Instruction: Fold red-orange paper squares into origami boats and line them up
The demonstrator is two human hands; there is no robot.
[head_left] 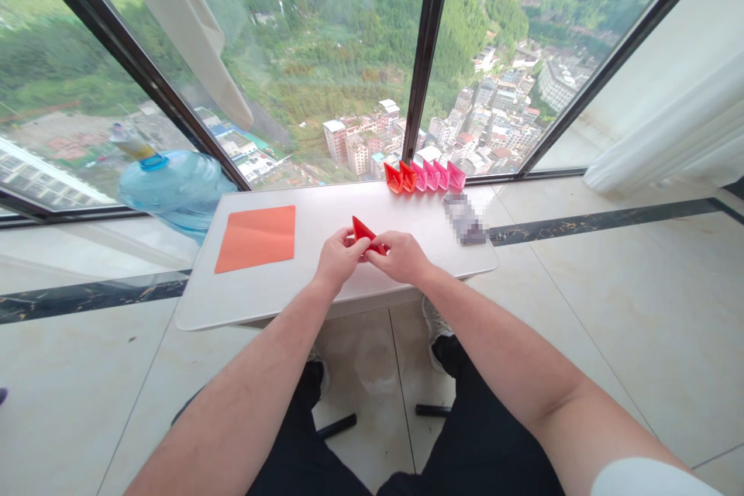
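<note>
Both of my hands meet over the front middle of a low white table, holding one red folded paper boat (361, 229). My left hand (339, 257) pinches its left side, thumb toward me. On the opposite side, my right hand (401, 254) grips it with thumb and fingers. A pointed red tip stands up between the hands; my fingers cover its lower part. To the left lies a flat orange paper sheet (256, 239). Along the back edge stands a row of folded paper boats, with orange-red ones (401, 177) at the left and pink ones (437, 176) at the right.
A blurred-out flat object (466, 218) lies at the right end of the white table (325, 209). Beyond the left end is a large blue water bottle (174, 190). Tall windows with a dark frame (428, 46) rise behind the table. My legs are under its near side.
</note>
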